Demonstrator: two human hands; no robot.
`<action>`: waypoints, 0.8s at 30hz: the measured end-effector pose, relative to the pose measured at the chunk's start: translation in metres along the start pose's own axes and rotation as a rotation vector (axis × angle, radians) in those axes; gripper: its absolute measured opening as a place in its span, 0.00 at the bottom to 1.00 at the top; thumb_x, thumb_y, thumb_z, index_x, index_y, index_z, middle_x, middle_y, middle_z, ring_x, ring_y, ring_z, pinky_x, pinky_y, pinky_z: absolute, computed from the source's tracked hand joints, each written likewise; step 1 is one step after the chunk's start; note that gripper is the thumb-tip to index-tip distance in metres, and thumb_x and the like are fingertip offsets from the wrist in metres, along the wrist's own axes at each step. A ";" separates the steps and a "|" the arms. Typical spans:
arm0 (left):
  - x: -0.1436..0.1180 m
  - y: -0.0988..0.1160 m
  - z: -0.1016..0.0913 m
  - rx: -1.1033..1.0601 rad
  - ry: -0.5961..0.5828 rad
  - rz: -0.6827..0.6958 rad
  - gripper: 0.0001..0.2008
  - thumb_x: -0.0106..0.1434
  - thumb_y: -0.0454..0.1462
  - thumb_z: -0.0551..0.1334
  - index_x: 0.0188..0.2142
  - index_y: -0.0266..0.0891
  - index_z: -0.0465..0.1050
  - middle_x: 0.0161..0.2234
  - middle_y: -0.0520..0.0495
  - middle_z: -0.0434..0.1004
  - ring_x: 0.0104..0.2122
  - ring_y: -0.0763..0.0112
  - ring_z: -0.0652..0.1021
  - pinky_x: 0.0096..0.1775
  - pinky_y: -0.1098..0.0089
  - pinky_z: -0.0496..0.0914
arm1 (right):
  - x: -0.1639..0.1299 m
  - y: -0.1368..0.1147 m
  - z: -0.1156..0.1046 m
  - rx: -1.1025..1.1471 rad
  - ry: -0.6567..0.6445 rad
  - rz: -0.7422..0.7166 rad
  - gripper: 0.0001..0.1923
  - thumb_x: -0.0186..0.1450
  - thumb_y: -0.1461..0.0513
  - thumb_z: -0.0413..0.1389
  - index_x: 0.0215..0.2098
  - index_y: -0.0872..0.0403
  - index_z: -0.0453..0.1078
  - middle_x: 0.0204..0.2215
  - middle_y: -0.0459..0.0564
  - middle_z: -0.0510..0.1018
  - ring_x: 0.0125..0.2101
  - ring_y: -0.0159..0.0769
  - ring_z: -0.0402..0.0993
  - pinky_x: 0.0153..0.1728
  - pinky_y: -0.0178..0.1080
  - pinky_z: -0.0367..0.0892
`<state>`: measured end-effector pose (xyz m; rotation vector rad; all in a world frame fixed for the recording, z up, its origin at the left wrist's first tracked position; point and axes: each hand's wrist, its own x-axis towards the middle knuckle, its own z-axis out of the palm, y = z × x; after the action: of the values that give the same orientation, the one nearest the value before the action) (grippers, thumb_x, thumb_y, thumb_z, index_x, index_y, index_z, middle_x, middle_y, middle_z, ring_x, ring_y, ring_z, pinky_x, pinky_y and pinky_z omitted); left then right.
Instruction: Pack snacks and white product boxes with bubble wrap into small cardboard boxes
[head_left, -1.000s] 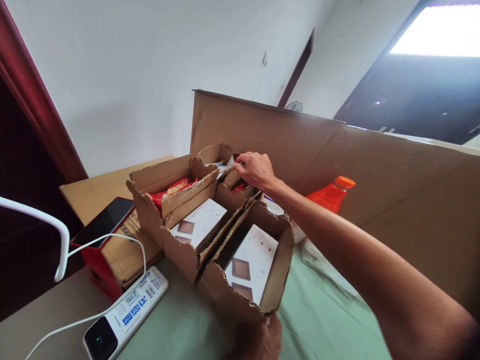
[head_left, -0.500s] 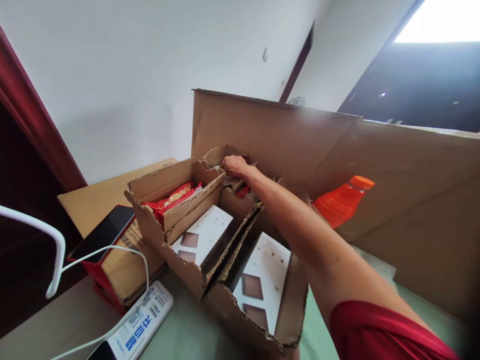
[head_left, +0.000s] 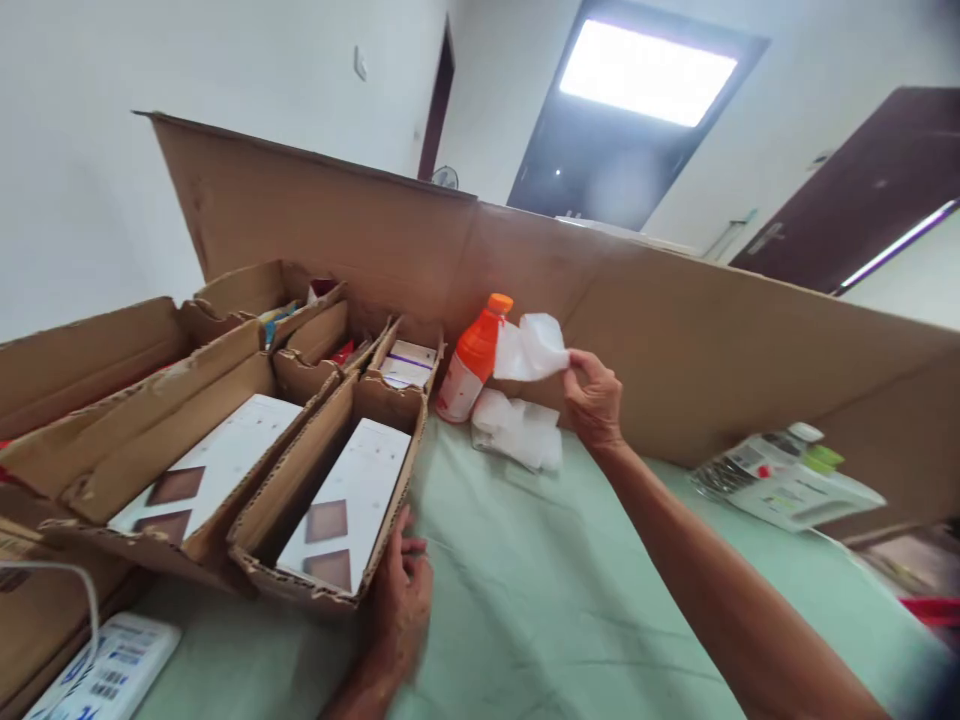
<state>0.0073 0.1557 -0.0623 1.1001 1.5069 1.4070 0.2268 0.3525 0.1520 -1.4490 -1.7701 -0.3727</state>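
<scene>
My right hand (head_left: 594, 400) pinches the corner of a thin white translucent sheet (head_left: 534, 348), which hangs in the air in front of the cardboard partition. Below it, more folded white sheets (head_left: 517, 430) lie on the green cloth beside an orange bottle (head_left: 476, 355). My left hand (head_left: 401, 600) rests on the cloth against the right side of a cardboard compartment, fingers slightly apart and nothing seen in them. Inside that compartment stands a white box (head_left: 349, 505) with brown squares printed on it; a similar white box (head_left: 217, 465) fills the compartment to its left.
A tall cardboard partition (head_left: 675, 330) runs behind everything. Smaller compartments at the back hold a white packet with a purple line (head_left: 409, 362) and red and blue packets. A white power strip (head_left: 112, 665) lies front left. A clear bottle (head_left: 757, 460) lies at the right.
The view has turned right. My right hand has left the back compartment and now holds up a white sheet. My left hand has come into view beside the cardboard compartment.
</scene>
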 end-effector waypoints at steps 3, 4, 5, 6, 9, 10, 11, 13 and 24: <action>-0.003 0.002 -0.001 0.022 0.010 -0.007 0.26 0.59 0.36 0.57 0.58 0.40 0.66 0.52 0.38 0.76 0.43 0.64 0.79 0.39 0.67 0.73 | -0.030 0.065 0.008 -0.250 -0.291 0.117 0.21 0.65 0.66 0.47 0.51 0.53 0.75 0.46 0.56 0.82 0.48 0.45 0.76 0.49 0.46 0.67; -0.004 0.002 -0.002 0.028 0.014 -0.015 0.26 0.58 0.37 0.57 0.58 0.39 0.67 0.50 0.38 0.77 0.43 0.63 0.80 0.39 0.66 0.73 | -0.038 0.080 0.013 -0.269 -0.383 0.121 0.21 0.63 0.68 0.49 0.50 0.51 0.77 0.44 0.55 0.82 0.46 0.46 0.77 0.47 0.45 0.67; -0.004 0.002 -0.002 0.034 0.018 -0.026 0.26 0.58 0.38 0.57 0.57 0.39 0.68 0.47 0.39 0.79 0.42 0.62 0.80 0.39 0.65 0.74 | -0.044 0.091 0.018 -0.265 -0.450 0.117 0.21 0.61 0.69 0.51 0.48 0.49 0.78 0.43 0.54 0.83 0.45 0.45 0.77 0.46 0.45 0.67; -0.005 0.002 -0.004 0.039 0.017 -0.038 0.25 0.58 0.39 0.58 0.56 0.39 0.68 0.44 0.39 0.80 0.41 0.61 0.80 0.39 0.65 0.74 | -0.049 0.100 0.022 -0.254 -0.491 0.111 0.22 0.59 0.70 0.52 0.46 0.47 0.79 0.43 0.53 0.83 0.44 0.45 0.78 0.45 0.45 0.67; -0.005 0.000 -0.009 0.036 0.003 -0.076 0.26 0.57 0.42 0.60 0.55 0.38 0.70 0.39 0.41 0.81 0.39 0.61 0.80 0.37 0.65 0.73 | -0.056 0.115 0.028 -0.247 -0.538 0.099 0.26 0.60 0.72 0.48 0.48 0.46 0.79 0.50 0.54 0.80 0.50 0.46 0.75 0.48 0.47 0.65; -0.004 0.000 -0.011 0.032 -0.002 -0.081 0.25 0.57 0.43 0.61 0.54 0.38 0.71 0.39 0.41 0.81 0.38 0.61 0.80 0.37 0.66 0.73 | -0.056 0.117 0.029 -0.241 -0.535 0.094 0.27 0.62 0.72 0.46 0.50 0.47 0.78 0.54 0.55 0.77 0.53 0.46 0.73 0.50 0.48 0.64; -0.004 0.000 -0.013 0.031 -0.007 -0.081 0.25 0.57 0.43 0.61 0.54 0.37 0.71 0.39 0.41 0.81 0.39 0.61 0.80 0.37 0.66 0.73 | -0.056 0.118 0.030 -0.231 -0.530 0.087 0.27 0.63 0.71 0.45 0.53 0.48 0.76 0.57 0.55 0.74 0.56 0.45 0.71 0.52 0.48 0.62; -0.003 0.002 -0.014 0.039 -0.002 -0.074 0.24 0.57 0.43 0.62 0.52 0.37 0.72 0.39 0.41 0.81 0.39 0.62 0.80 0.39 0.66 0.73 | -0.056 0.116 0.036 -0.201 -0.544 0.063 0.27 0.65 0.71 0.43 0.55 0.49 0.74 0.62 0.54 0.70 0.59 0.43 0.67 0.55 0.47 0.61; 0.002 0.019 -0.005 0.084 0.002 0.004 0.21 0.56 0.31 0.56 0.49 0.41 0.75 0.43 0.44 0.80 0.39 0.65 0.79 0.40 0.69 0.72 | -0.028 0.082 0.056 -0.168 -0.677 -0.058 0.14 0.54 0.66 0.51 0.25 0.45 0.78 0.33 0.62 0.84 0.31 0.51 0.80 0.31 0.49 0.66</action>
<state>0.0035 0.1567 -0.0431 1.1528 1.5783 1.3585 0.2811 0.3953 0.0752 -1.7819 -2.3580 -0.0514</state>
